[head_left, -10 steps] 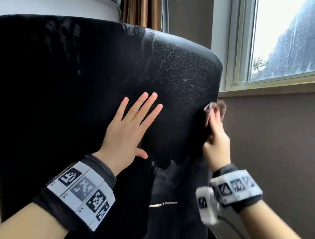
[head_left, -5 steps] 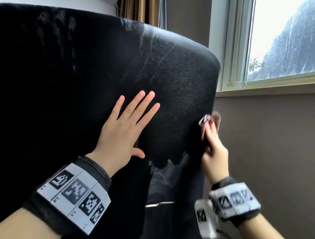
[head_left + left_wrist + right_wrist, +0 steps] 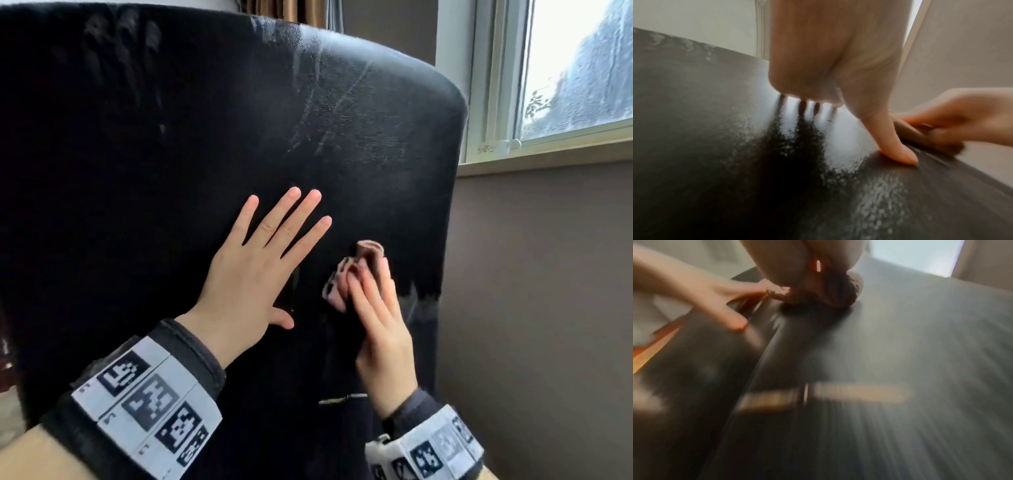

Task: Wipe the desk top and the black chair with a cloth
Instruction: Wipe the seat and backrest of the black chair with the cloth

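The black chair back fills the head view, with wipe streaks near its top right. My left hand lies flat on it, fingers straight and spread; in the left wrist view its thumb presses the leather. Just to its right, my right hand holds a bunched pinkish-brown cloth against the chair back. The cloth sticks out past the fingertips. In the blurred right wrist view the cloth sits bunched under the palm, touching the chair. The right thumb is hidden. No desk is in view.
A window and its sill stand at the upper right, over a grey wall. A brown curtain shows above the chair. A thin metal strip crosses the chair's lower part near my right wrist.
My right hand has slid the cloth from the chair back's right edge leftward onto its face, close to my left hand. The left hand has stayed flat in place.
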`<state>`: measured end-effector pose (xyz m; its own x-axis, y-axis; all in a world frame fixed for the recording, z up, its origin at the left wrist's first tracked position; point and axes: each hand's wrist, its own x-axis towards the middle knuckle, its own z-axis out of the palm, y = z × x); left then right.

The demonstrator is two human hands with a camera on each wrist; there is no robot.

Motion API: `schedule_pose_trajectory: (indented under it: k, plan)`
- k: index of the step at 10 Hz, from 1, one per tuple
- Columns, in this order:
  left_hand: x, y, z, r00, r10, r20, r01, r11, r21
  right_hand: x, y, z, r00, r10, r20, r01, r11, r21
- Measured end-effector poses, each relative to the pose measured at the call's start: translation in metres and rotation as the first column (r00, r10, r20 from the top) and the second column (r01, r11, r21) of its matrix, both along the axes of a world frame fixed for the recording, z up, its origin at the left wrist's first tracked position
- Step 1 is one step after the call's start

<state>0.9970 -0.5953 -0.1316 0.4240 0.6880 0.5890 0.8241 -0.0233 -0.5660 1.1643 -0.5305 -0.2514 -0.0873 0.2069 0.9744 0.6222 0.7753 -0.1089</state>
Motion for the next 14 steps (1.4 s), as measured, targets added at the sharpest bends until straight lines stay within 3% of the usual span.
schedule_pose_trajectory:
  k: [1, 2, 3, 4, 5, 6, 7, 8, 9, 10, 11, 12, 13, 14]
  plan:
    - [-0.001, -0.001, 0.001, 0.999, 0.019, -0.032, -0.019, 1.000, -0.004, -0.009, -0.014, -0.060, 0.965, 0.042, 0.259, -0.048, 0.999, 0.017]
    - [-0.001, -0.003, 0.000, 0.997, 0.045, -0.067, -0.046, 0.999, -0.011, 0.006, -0.015, -0.039, 0.933, 0.010, 0.359, -0.031, 0.998, 0.051]
    - [-0.002, -0.004, -0.003, 0.996, 0.048, -0.078, -0.049, 0.999, -0.009, 0.016, -0.004, 0.019, 0.987, -0.055, 0.150, 0.044, 0.996, 0.078]
    - [-0.003, -0.002, -0.005, 0.998, 0.025, -0.061, -0.024, 1.000, 0.006, 0.009, 0.004, 0.020, 0.985, -0.084, 0.150, 0.065, 0.989, 0.133]
    - [-0.010, -0.003, -0.010, 1.000, -0.025, -0.014, 0.025, 0.999, 0.039, 0.001, -0.003, -0.036, 0.948, -0.028, 0.317, -0.001, 0.996, 0.091]
    - [-0.024, -0.010, -0.023, 0.996, 0.002, 0.094, -0.013, 0.994, 0.110, 0.006, -0.017, -0.036, 0.910, -0.011, 0.414, -0.019, 0.998, 0.067]
    - [-0.035, -0.009, -0.033, 0.988, 0.044, 0.150, -0.063, 0.990, 0.123, -0.009, -0.024, 0.033, 0.975, 0.004, 0.220, -0.035, 0.990, 0.140]
    - [-0.036, -0.005, -0.034, 0.990, 0.056, 0.129, -0.075, 0.986, 0.148, -0.032, -0.018, 0.085, 0.983, 0.000, 0.186, -0.037, 0.980, 0.195]
    - [-0.039, -0.004, -0.034, 0.990, 0.024, 0.140, -0.047, 0.985, 0.165, -0.046, -0.006, 0.053, 0.963, -0.009, 0.269, -0.050, 0.976, 0.210]
    - [-0.043, -0.008, -0.034, 0.991, 0.068, 0.116, -0.083, 0.988, 0.133, -0.046, -0.012, -0.019, 0.947, 0.045, 0.317, -0.070, 0.995, 0.069]
    - [-0.045, -0.013, -0.033, 0.990, 0.125, 0.069, -0.133, 0.983, 0.124, -0.036, -0.023, -0.030, 0.928, 0.079, 0.365, -0.090, 0.996, 0.013]
    - [-0.047, -0.016, -0.036, 0.987, 0.137, 0.080, -0.147, 0.980, 0.134, -0.031, -0.032, 0.038, 0.953, 0.083, 0.293, -0.113, 0.990, 0.087]
    - [-0.051, -0.019, -0.044, 0.966, 0.157, 0.207, -0.188, 0.971, 0.144, -0.032, -0.024, 0.108, 0.998, 0.002, 0.058, -0.016, 0.969, 0.246]
    - [-0.056, -0.019, -0.049, 0.951, 0.169, 0.260, -0.211, 0.967, 0.143, -0.048, -0.014, 0.148, 0.994, -0.094, 0.059, 0.072, 0.952, 0.296]
